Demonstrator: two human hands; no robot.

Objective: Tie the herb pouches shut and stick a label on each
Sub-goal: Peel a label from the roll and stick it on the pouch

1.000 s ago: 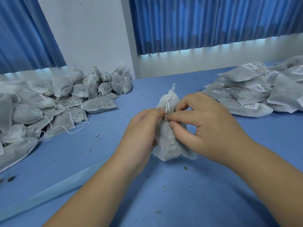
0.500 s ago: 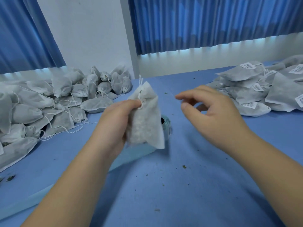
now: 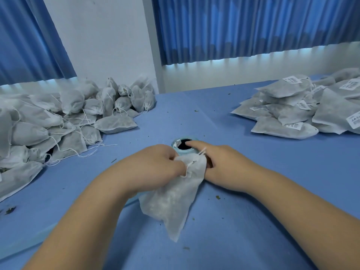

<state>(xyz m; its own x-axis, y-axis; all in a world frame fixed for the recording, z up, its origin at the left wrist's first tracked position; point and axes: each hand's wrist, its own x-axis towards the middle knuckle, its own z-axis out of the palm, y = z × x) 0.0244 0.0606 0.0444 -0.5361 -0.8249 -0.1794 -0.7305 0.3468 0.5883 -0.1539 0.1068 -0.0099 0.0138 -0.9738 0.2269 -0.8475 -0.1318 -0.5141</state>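
My left hand [image 3: 155, 168] grips the gathered neck of a white herb pouch [image 3: 173, 199], which hangs down towards me over the blue table. Its drawstring ends stick out near the top. My right hand [image 3: 220, 162] lies just to the right of the pouch with the index finger stretched onto the light blue label roll [image 3: 184, 148], touching a white label at its rim. The other fingers of that hand are hidden behind the pouch. The roll stands on the table directly beyond both hands.
A heap of unlabelled drawstring pouches [image 3: 58, 121] fills the table's left side. A pile of flat labelled pouches [image 3: 303, 114] lies at the right. A pale blue backing strip [image 3: 29, 240] trails off to the lower left. Herb crumbs dot the blue table [image 3: 253, 221].
My left hand has brought the pouch down and towards the middle. My right hand, empty in the air before, has dropped onto the label roll with its index finger out.
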